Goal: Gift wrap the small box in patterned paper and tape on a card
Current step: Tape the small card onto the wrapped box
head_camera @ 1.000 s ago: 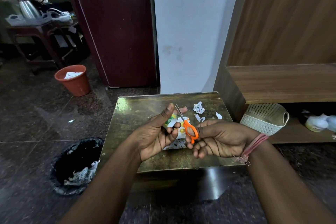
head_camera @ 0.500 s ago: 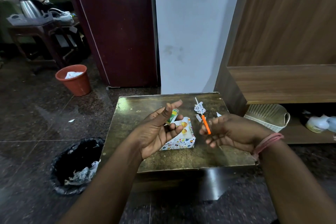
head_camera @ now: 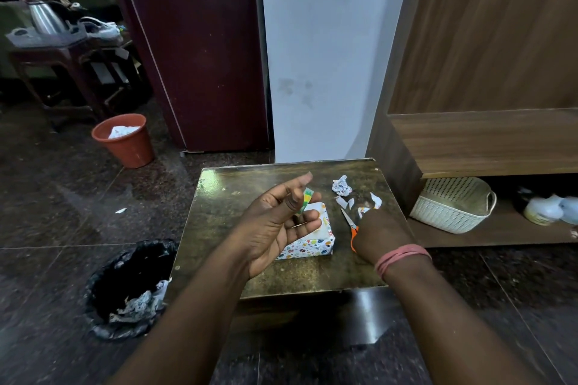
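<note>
1. Views: one, head-worn, wide-angle.
2. Facing: forward and down, from above the near edge of the desk (head_camera: 219,259).
3. Range: close; both forearms enter from the near edge, floor on the left, wall beyond the desk's far edge.

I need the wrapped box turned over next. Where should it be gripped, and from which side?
Grip the small box wrapped in dotted patterned paper across its two short ends from above: it lies flat, and the left hand covers its left part, so come from the near right corner.
</note>
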